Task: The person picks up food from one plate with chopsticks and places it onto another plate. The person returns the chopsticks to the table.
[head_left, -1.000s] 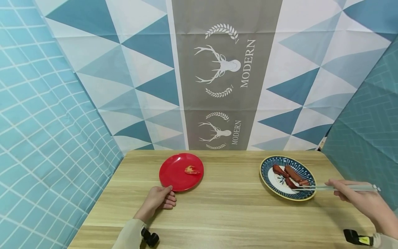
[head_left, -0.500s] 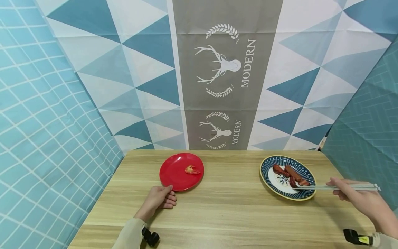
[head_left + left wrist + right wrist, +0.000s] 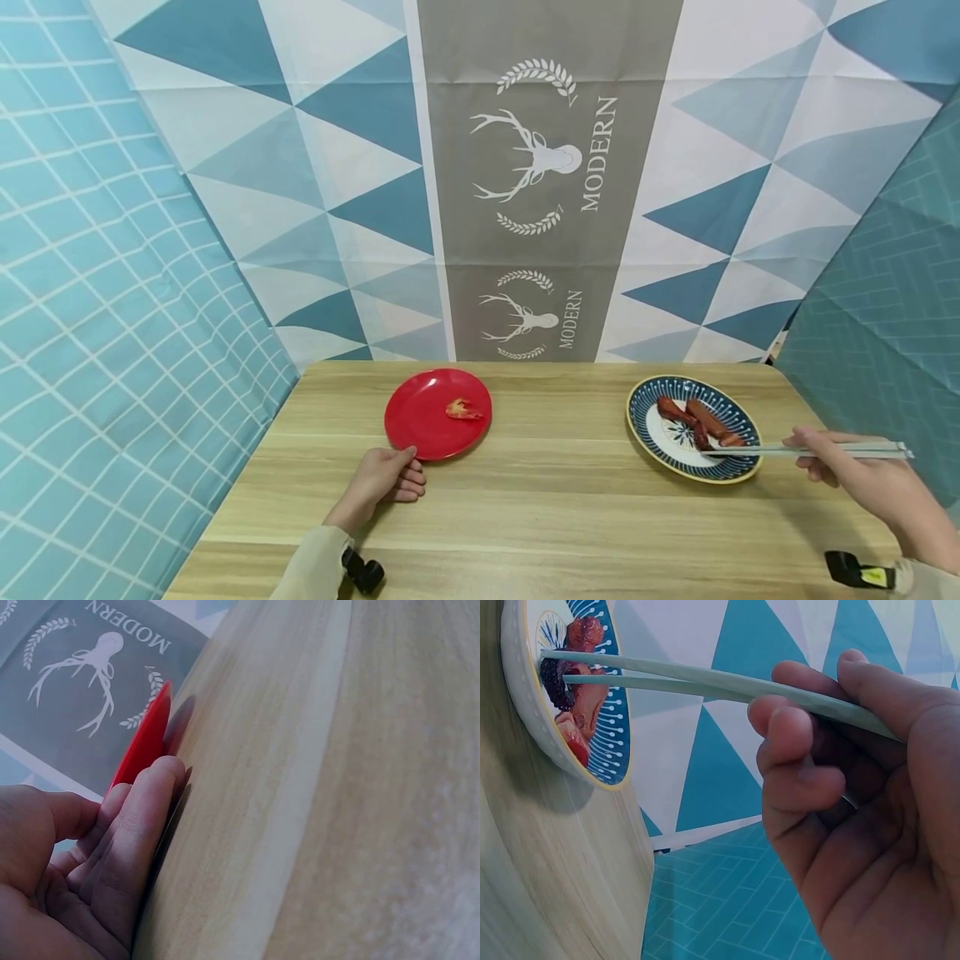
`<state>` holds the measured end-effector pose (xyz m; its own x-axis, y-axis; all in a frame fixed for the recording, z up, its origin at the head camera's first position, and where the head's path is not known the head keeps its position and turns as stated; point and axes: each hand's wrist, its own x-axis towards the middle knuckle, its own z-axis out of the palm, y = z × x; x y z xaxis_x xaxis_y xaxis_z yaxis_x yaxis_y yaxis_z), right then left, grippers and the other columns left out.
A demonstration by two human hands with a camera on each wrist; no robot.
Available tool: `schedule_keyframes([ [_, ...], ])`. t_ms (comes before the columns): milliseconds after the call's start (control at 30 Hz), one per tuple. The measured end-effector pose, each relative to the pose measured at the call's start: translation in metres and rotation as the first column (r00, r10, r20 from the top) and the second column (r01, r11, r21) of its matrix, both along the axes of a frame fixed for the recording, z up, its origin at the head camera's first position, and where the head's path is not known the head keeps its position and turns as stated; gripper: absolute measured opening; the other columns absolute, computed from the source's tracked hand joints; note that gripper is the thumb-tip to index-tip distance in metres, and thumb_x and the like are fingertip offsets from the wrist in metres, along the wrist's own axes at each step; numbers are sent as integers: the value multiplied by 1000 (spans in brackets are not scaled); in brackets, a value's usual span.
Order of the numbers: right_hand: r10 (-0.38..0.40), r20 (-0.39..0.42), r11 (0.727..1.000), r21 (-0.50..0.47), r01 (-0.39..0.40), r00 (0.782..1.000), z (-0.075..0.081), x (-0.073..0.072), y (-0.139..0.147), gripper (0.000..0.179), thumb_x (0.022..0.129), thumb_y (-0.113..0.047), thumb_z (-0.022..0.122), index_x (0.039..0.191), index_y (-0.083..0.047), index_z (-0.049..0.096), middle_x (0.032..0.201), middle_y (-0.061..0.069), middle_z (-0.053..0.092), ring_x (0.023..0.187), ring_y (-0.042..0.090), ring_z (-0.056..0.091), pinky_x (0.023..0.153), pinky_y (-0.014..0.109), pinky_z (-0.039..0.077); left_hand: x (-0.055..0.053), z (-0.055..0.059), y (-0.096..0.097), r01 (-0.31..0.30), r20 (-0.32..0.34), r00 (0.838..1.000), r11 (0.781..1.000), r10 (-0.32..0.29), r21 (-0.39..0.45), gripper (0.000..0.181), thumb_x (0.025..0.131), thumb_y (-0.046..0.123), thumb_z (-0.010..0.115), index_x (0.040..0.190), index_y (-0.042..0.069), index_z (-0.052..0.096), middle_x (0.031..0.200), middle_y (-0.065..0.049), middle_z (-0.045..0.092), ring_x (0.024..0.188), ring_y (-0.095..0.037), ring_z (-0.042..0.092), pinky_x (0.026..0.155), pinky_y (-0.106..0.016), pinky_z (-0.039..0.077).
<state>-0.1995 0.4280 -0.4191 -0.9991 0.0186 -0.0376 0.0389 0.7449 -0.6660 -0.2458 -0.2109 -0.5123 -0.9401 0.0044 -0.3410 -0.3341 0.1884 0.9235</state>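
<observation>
In the head view my left hand [image 3: 381,479] pinches the near rim of a red plate [image 3: 420,421] between thumb and fingers. The left wrist view shows that plate [image 3: 142,746] edge-on, tilted in the frame. A small yellow-red scrap of food [image 3: 461,409] lies on its right side. My right hand [image 3: 855,475] holds a pair of pale green chopsticks [image 3: 765,451] reaching left over a blue-and-white patterned plate [image 3: 642,417]. Their tips are at a dark glossy piece of food [image 3: 554,680], one on either side in the right wrist view. A brown sausage-like piece [image 3: 706,418] and other reddish pieces lie beside it.
Both plates stand on a wood-grain table [image 3: 555,483], well apart. A patterned cloth wall [image 3: 525,183] rises behind the table. Blue tiled-print cloth [image 3: 112,333] hangs at the left, and teal cloth [image 3: 885,317] at the right.
The chopstick tips and the dark food piece have shifted slightly on the patterned plate, with the right hand moving a little to the left. The left hand and red plate look unmoved.
</observation>
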Motion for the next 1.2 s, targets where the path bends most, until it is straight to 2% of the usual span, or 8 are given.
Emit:
schedule_keyframes([
  [100,16,-7,1000,9,-15,1000,-1,0,-2,69,113,-42,30,124,18,60,81,5,63,66,13,55,54,28,47,0,0,0,-6,2,1000,1000,6,-4,40,109,28,53,97,-7,68,77,-10,73,67,-18,75,67,-33,66],
  [300,20,-34,1000,3,-20,999,-4,0,-4,66,114,-39,30,122,20,60,81,6,63,65,13,58,55,28,53,1,1,0,-13,10,1000,1000,13,-12,41,109,30,53,98,-7,68,78,-11,73,67,-19,75,66,-34,66],
  [467,22,-58,1000,-15,-22,998,-5,0,-6,64,114,-37,32,121,20,60,81,7,63,64,13,57,54,28,52,2,0,1,-17,16,1000,1000,17,-17,40,109,29,53,97,-7,68,78,-11,73,67,-19,75,66,-34,66],
  [633,29,-48,999,-36,-31,998,-2,0,-7,64,114,-38,31,120,19,60,81,7,62,64,13,56,54,29,52,2,0,0,-11,12,1000,1000,11,-14,39,109,28,52,97,-7,68,78,-11,73,67,-18,75,67,-33,66],
  [1200,59,-99,996,-53,-65,993,1,-4,-15,60,114,-36,33,118,17,62,81,7,61,65,14,58,55,29,53,1,1,0,-1,-2,1000,1000,1,0,40,109,29,52,98,-7,67,77,-11,73,67,-18,75,66,-33,66],
])
